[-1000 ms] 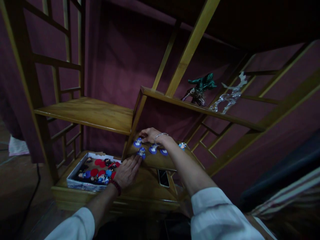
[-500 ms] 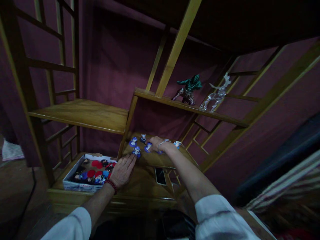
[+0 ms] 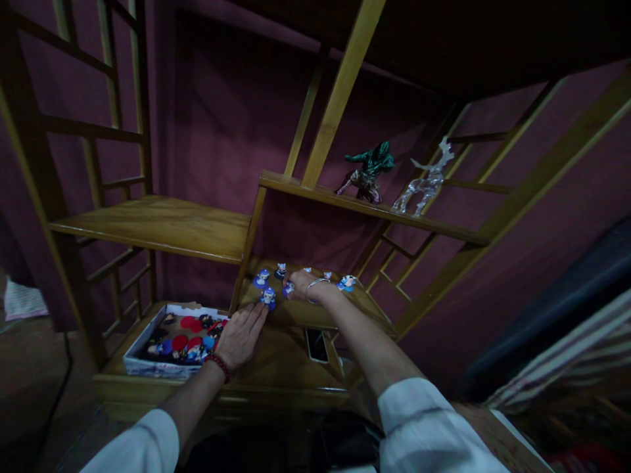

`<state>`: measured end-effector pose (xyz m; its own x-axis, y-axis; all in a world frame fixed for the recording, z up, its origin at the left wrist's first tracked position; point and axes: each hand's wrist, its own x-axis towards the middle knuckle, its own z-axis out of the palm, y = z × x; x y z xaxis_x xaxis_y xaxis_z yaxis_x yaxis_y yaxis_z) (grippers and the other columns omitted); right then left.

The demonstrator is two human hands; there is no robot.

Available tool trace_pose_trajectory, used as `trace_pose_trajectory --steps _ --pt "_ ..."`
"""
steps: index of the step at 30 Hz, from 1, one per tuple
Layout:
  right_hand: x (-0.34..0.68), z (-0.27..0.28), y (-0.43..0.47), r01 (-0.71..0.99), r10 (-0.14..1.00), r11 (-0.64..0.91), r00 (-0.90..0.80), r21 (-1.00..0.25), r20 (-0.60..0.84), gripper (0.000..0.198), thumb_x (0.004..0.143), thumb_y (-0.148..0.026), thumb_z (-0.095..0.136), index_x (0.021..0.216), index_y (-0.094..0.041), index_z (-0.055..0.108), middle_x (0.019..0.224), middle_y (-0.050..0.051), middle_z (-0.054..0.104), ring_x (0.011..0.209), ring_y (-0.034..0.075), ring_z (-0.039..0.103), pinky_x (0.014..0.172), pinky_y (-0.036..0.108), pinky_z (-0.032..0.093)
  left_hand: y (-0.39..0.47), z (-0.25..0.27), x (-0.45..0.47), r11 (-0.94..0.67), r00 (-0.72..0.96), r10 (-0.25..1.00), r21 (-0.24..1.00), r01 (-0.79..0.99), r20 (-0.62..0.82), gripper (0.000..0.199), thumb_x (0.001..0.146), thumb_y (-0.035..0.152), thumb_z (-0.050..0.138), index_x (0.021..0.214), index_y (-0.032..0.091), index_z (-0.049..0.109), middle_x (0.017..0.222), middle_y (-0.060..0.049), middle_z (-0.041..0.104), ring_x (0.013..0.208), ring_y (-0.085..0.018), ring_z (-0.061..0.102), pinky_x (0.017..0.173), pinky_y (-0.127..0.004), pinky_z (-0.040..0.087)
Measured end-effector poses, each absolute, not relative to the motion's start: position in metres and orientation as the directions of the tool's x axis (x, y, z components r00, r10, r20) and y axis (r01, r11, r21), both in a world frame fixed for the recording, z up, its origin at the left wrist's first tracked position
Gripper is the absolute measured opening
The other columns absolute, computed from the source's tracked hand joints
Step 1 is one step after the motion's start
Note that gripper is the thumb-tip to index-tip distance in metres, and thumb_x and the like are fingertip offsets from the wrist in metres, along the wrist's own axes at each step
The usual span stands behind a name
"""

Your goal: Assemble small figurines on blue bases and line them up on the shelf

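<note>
On the small lower shelf (image 3: pixel 315 316) stand several small figurines, most of them purple and white. My right hand (image 3: pixel 304 286), with a silver bangle at the wrist, has its fingers closed around a purple figurine (image 3: pixel 288 289), partly covering it. My left hand (image 3: pixel 241 334), wearing a red bead bracelet, lies with fingers stretched out, the tips by the base of the front purple figurine (image 3: pixel 268 298). Behind are another purple figurine (image 3: pixel 261 278) and a dark-based one (image 3: pixel 280 270). A blue and white figurine (image 3: pixel 348 282) stands at the right end.
A shallow cardboard box (image 3: pixel 162 373) holding several figurines, red and dark ones among them, sits at the left. A phone (image 3: pixel 316 345) lies in front of the shelf. Above stand a green figure (image 3: pixel 372 167) and a clear deer figurine (image 3: pixel 424 187). A wooden shelf (image 3: pixel 158 223) juts out on the left.
My right hand has shifted slightly left with its fingers at the purple figurine, and more of the figurines behind its wrist now shows. My left hand stays nearly in place. The view has moved a little.
</note>
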<state>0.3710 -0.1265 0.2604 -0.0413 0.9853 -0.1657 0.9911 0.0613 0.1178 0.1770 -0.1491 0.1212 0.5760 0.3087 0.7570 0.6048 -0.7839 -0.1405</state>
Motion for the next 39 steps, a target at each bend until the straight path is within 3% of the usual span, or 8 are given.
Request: trace_pose_trajectory --steps 22,31,35,39 --pt "0.366 0.255 -0.109 0.982 0.984 0.144 -0.128 0.124 -0.126 0.037 0.062 -0.022 0.064 0.099 -0.025 0.06 0.101 0.004 0.063 0.092 0.021 0.059 0.075 0.024 0.042 -0.148 0.12 0.179 -0.791 0.544 0.286 -0.126 0.599 0.789 0.042 0.08 0.018 0.038 0.118 0.008 0.051 0.118 -0.014 0.055 0.107 -0.024 0.046 0.089 -0.036 0.033" --pt "0.368 0.26 -0.111 0.994 0.988 0.108 -0.105 0.017 -0.117 0.052 0.062 -0.037 0.068 0.111 -0.024 0.056 0.107 0.005 0.062 0.095 0.021 0.058 0.079 0.025 0.043 -0.149 0.121 0.178 -0.784 0.554 0.3 -0.129 0.607 0.777 0.044 0.08 0.016 0.035 0.122 0.009 0.047 0.118 -0.014 0.054 0.108 -0.023 0.044 0.089 -0.035 0.033" --pt "0.372 0.265 -0.112 0.988 0.989 0.099 -0.111 -0.119 -0.095 0.045 0.072 -0.049 0.057 0.109 -0.024 0.058 0.107 0.003 0.062 0.096 0.018 0.058 0.081 0.023 0.042 -0.149 0.12 0.179 -0.787 0.55 0.299 -0.124 0.605 0.78 0.043 0.08 0.014 0.036 0.12 0.008 0.049 0.119 -0.013 0.054 0.108 -0.024 0.044 0.09 -0.035 0.032" --pt "0.369 0.273 -0.116 0.991 0.99 0.031 -0.049 -0.132 -0.135 0.044 0.083 -0.053 0.037 0.101 -0.022 0.063 0.1 0.005 0.065 0.095 0.02 0.059 0.081 0.026 0.042 -0.149 0.12 0.18 -0.787 0.548 0.309 -0.115 0.606 0.778 0.042 0.08 0.016 0.037 0.12 0.008 0.05 0.118 -0.014 0.054 0.107 -0.024 0.045 0.089 -0.035 0.033"
